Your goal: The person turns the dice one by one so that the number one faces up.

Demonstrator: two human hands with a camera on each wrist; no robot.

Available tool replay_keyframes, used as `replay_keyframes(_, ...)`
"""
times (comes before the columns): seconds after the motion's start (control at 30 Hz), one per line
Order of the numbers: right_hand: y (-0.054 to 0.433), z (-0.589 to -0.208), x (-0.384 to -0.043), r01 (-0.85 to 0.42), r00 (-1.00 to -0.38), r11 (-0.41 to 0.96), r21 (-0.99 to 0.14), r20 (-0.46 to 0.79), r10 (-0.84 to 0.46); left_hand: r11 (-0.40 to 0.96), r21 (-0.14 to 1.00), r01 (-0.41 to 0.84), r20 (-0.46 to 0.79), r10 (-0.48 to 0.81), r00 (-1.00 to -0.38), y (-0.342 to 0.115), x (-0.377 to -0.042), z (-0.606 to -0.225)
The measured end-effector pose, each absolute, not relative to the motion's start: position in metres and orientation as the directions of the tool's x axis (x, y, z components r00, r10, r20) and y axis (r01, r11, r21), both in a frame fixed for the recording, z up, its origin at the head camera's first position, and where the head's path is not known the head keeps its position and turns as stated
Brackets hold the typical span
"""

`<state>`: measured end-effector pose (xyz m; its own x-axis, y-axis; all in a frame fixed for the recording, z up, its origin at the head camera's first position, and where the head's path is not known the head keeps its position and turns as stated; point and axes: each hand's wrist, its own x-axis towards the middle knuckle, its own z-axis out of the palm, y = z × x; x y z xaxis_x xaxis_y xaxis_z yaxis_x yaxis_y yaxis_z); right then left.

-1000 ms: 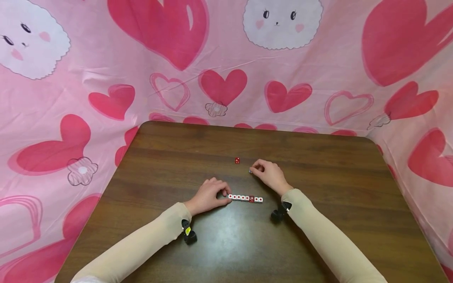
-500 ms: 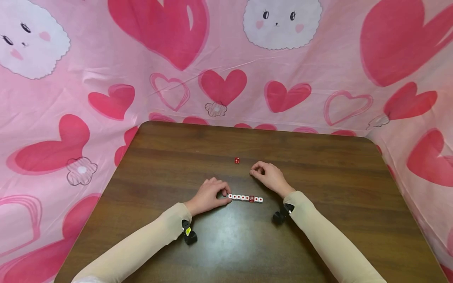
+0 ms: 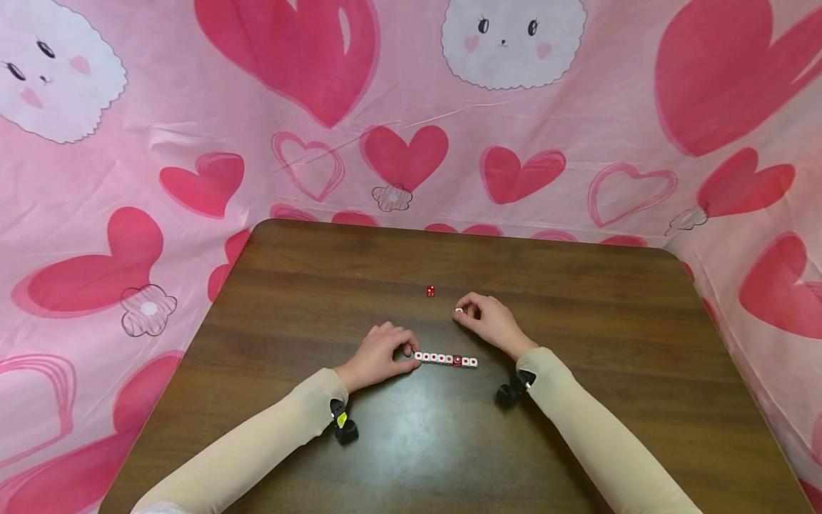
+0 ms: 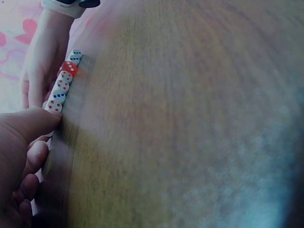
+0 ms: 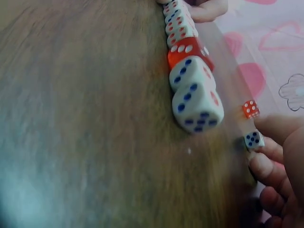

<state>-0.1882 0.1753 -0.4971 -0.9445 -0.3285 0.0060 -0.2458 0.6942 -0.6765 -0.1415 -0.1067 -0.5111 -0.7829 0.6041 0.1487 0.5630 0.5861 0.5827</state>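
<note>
A straight row of dice (image 3: 441,358), white except for one translucent red die (image 3: 457,360), lies on the wooden table. At its left end my left hand (image 3: 380,355) pinches the last white die between thumb and fingers; in the left wrist view the thumb (image 4: 40,122) partly covers that die. Beyond the row, my right hand (image 3: 493,323) holds a single white die (image 3: 459,310) between thumb and fingertips. Blue pips show on this die (image 5: 254,140) in the right wrist view. A separate red die (image 3: 430,291) sits on the table, left of and beyond the right hand.
The brown table (image 3: 308,271) has its far edge against a pink heart-patterned cloth (image 3: 411,100). A small black camera is strapped at each wrist, the right one (image 3: 507,395) hanging just above the tabletop.
The white die in my right fingertips has been turned: it was mostly hidden half a second ago, and a white face shows now. The left hand and the row stay still.
</note>
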Motion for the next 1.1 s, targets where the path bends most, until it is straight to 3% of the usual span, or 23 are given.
replay_keyframes(1.1,0.218,-0.501,-0.134,-0.461,-0.854,0.645,-0.609,0.108,-0.509,0.588,0.581,0.562,0.149,0.602,-0.784,-0.106,-0.140,-0.507)
